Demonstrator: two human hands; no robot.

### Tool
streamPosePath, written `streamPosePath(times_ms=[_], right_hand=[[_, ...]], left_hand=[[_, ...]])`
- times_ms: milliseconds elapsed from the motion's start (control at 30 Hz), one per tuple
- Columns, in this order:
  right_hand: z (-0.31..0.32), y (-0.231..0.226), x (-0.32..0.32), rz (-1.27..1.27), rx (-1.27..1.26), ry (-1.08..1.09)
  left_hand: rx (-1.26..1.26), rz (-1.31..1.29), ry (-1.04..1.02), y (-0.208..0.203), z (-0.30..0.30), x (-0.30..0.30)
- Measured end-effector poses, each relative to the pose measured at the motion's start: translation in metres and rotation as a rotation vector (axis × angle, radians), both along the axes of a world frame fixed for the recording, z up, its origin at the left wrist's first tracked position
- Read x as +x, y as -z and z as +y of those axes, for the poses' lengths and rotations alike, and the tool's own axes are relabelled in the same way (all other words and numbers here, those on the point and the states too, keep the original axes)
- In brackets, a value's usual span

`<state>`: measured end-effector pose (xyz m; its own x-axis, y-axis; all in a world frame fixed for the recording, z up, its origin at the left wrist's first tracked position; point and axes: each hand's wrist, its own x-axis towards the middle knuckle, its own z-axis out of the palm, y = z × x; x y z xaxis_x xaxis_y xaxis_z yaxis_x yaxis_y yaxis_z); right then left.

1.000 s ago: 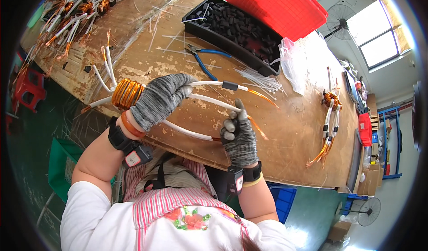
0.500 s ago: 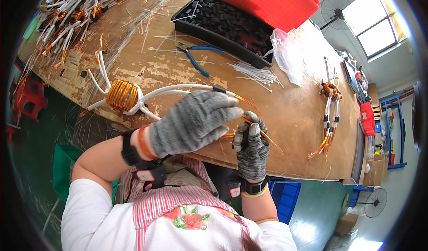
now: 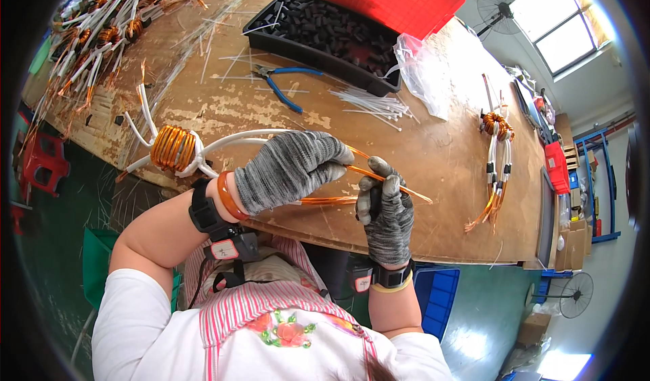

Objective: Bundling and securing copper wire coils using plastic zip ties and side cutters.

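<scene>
A toroidal coil of copper wire (image 3: 173, 149) lies on the table at the left, tied with a white band. White-sleeved leads (image 3: 237, 137) run from it to the right and pass under my left hand (image 3: 291, 171). That grey-gloved hand is closed, its fingertips pinching the leads where bare copper comes out. Between the two hands stretch the copper wire ends (image 3: 365, 172). My right hand (image 3: 387, 215), also gloved, grips them between thumb and fingers, with the tips sticking out to its right. Another copper strand (image 3: 328, 200) shows below the left hand.
Beyond my hands are blue-handled cutters (image 3: 281, 90), white cable ties (image 3: 372, 103) and a black bin (image 3: 325, 42) of short black tubes with a red lid (image 3: 393, 2). A finished-looking coil (image 3: 497, 127) lies right; a heap of coils (image 3: 108, 36) sits far left.
My left fingers have curled in and drawn back along the leads, and a black tube seen there earlier is now hidden. The right hand still grips the copper ends. The whole view has shifted slightly.
</scene>
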<state>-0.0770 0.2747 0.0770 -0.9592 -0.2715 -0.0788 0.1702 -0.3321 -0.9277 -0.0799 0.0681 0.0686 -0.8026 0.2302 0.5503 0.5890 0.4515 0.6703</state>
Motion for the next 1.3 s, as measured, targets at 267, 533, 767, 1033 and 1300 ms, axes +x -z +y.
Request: streamPosePath(times_ms=[267,533,767,1033,1300], right_hand=[[0.01,0.007,-0.001,-0.009,0.052,-0.026],[0.025,0.01,0.01,-0.15,-0.147,0.229],[0.038,0.011,0.004,-0.124,-0.33,0.187],[0.044,0.017,0.005,-0.005,-0.341,0.341],[0.036,0.01,0.012,0.059,-0.194,0.308]], left_hand=[[-0.145,-0.002,-0.018,-0.018,0.018,0.001],[-0.237,0.059,-0.09,-0.012,0.025,0.001],[-0.172,0.076,-0.101,-0.012,0.027,0.003],[-0.153,0.04,-0.097,-0.015,0.027,0.003],[-0.039,0.027,-0.094,-0.005,0.026,-0.003]])
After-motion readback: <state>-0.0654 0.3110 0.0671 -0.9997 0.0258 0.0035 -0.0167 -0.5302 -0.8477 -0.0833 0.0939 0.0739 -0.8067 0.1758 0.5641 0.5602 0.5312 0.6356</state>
